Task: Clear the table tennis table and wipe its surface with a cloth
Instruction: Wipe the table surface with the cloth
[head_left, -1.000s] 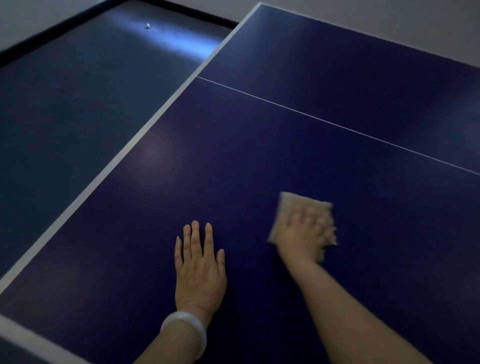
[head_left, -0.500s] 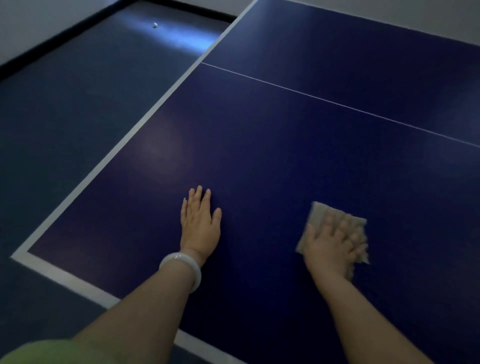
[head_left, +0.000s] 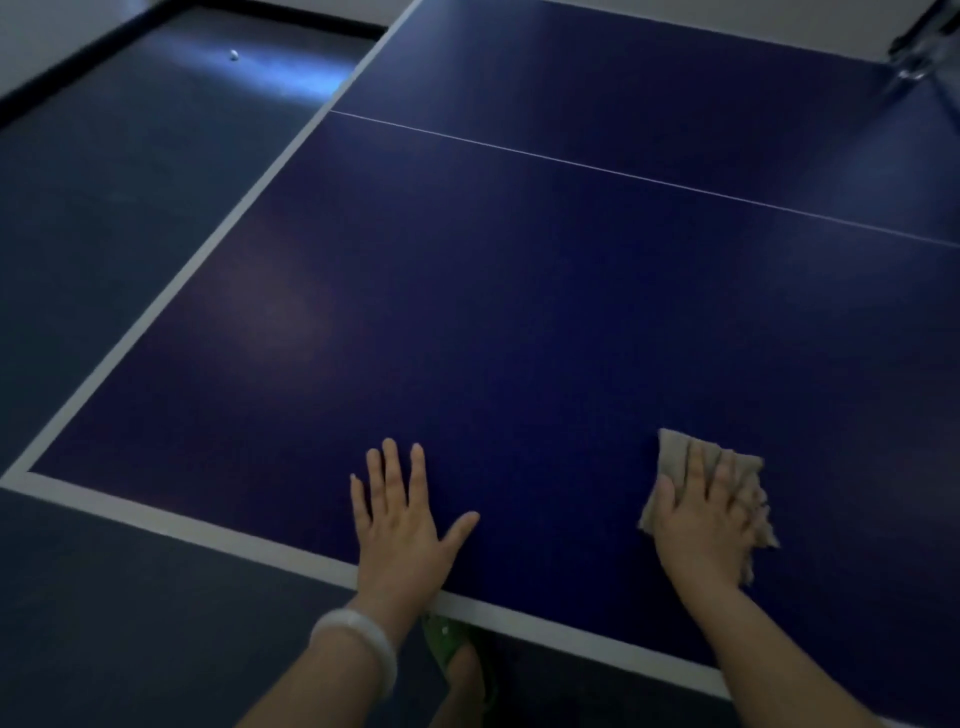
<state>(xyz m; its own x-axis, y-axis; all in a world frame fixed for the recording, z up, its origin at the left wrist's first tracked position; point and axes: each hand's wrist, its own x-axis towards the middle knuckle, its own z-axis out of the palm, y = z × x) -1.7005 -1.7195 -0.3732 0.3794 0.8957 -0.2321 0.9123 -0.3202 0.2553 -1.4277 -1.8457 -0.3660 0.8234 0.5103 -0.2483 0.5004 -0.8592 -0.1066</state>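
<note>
the left hand (head_left: 400, 525) lies flat on the blue table (head_left: 519, 322) near its front edge, fingers spread wide, holding nothing. to its right, the crumpled tan cloth (head_left: 675, 457) runs away from the person. the right hand (head_left: 701, 519) presses it down, fingers straight and close.

Right hand (head_left: 704, 525) slid cloth (head_left: 675, 457) rightward, nearer table edge (head_left: 291, 551); left thumb spread.

left hand (head_left: 402, 525): flat, fingers spread | right hand (head_left: 701, 519): flat, pressing down
</note>
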